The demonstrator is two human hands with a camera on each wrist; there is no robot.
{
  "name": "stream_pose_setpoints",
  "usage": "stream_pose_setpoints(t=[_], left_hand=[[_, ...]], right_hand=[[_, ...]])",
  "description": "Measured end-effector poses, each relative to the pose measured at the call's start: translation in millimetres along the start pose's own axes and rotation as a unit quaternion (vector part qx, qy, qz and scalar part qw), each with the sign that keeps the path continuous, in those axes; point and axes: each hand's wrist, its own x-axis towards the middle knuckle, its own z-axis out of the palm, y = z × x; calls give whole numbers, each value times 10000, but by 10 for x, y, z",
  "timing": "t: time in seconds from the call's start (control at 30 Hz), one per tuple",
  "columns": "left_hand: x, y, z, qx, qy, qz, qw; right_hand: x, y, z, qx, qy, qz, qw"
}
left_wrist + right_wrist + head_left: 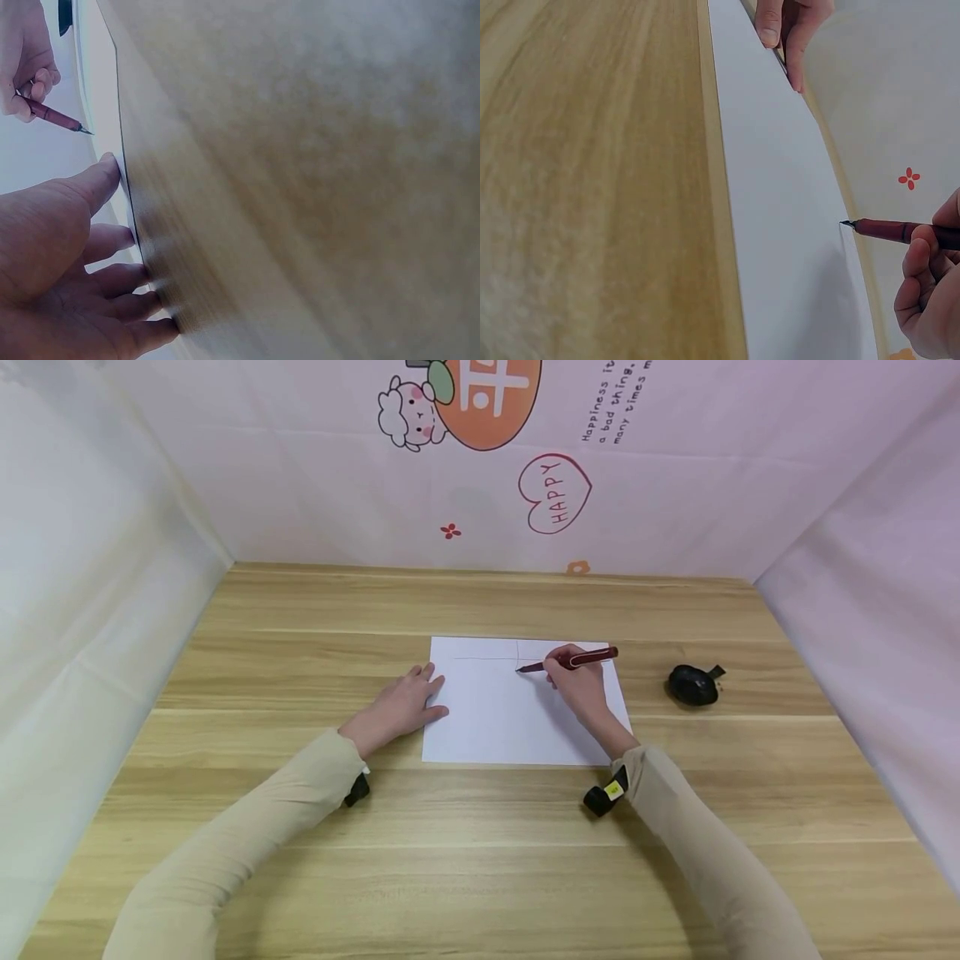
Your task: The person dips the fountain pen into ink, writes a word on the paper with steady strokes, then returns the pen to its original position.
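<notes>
While the left hand [401, 702] rests, fingers spread, on the left edge of white paper [480, 718] on the wooden table [450, 877], 2 thin lines [517, 658] cross near the paper's top; the right hand [582, 689], pinching a dark-red pen [592, 657], hides part of 1; rightward sits a black rounded object [692, 686].

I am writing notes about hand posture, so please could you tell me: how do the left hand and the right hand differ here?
The left hand holds no tool, while the right hand grips a dark red pen. The left hand's fingers are extended at the left edge of the paper; the right hand's are curled round the pen. Both come out of beige sleeves.
</notes>
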Motion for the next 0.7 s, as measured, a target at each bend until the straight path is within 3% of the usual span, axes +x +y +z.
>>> stream_pose_setpoints(t=[0.7], left_hand=[[-2, -5, 3, -24, -11, 2, 10000]], right_hand=[[-60, -2, -1, 95, -63, 50, 9999]])
